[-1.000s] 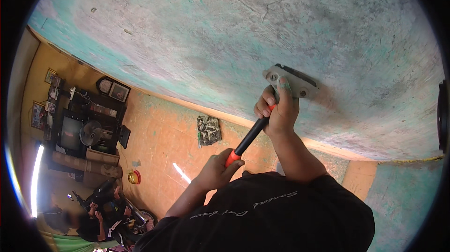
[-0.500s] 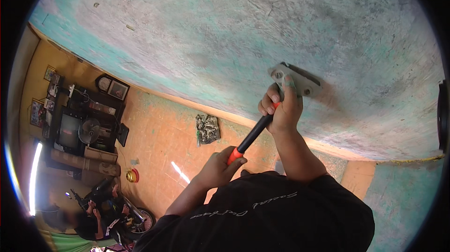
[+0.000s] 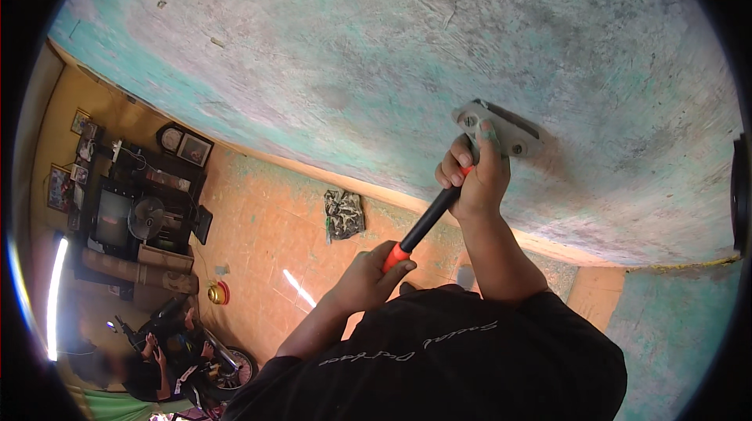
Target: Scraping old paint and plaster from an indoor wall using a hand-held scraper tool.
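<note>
Scraper (image 3: 433,218) in hands (image 3: 480,180), gold pot (image 3: 217,293), contents unclear

Left hand (image 3: 366,276) curled — right hand (image 3: 479,188) higher

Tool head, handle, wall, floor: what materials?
Tool head: probably metal, matte grey; flat plate with screw-like fasteners.
Handle: black and red-orange, smooth; plastic or rubber, can't tell which.
Wall: likely painted plaster, worn; patchy turquoise and grey, scratched.
Floor: orange, probably ceramic tile; faint joint lines.
</note>
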The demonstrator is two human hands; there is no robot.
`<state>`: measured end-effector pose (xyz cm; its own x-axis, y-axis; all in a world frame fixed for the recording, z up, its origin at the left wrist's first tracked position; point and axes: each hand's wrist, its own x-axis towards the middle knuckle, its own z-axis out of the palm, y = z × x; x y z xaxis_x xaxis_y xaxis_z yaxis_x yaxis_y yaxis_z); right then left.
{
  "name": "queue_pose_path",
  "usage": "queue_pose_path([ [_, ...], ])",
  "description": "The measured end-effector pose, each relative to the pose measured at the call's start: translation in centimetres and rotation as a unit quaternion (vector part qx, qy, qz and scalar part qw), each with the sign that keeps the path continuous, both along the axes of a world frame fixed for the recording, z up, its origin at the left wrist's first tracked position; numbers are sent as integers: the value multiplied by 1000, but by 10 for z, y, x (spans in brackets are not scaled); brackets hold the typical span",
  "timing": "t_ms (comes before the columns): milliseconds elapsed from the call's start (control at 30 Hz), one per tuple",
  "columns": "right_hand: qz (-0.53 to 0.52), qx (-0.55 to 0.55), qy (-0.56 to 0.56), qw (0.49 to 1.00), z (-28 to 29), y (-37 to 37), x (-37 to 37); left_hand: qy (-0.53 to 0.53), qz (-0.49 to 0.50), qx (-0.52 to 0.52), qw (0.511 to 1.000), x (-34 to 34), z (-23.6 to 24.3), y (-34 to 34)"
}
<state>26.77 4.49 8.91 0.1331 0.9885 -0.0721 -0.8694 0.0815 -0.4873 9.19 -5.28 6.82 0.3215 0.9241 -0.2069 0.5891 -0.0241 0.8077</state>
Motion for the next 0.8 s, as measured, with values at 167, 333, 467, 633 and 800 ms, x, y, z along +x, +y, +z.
queue_pose_path([
  [167,-1,4,-7,1000,-3,0,1,-12,13,-51,999,2,5,3],
  [333,-3,-8,-7,1000,-8,-2,2,-17,21,-42,999,6,1,-5],
  [467,-13,-2,-6,1000,3,2,0,9,-9,-9,1000,1,3,5],
  [633,-6,-15,-7,1000,-9,-3,3,-7,7,-19,1000,6,2,-5],
  [800,-15,-19,-4,1000,-6,-4,1,6,-7,-16,1000,1,3,-1],
])
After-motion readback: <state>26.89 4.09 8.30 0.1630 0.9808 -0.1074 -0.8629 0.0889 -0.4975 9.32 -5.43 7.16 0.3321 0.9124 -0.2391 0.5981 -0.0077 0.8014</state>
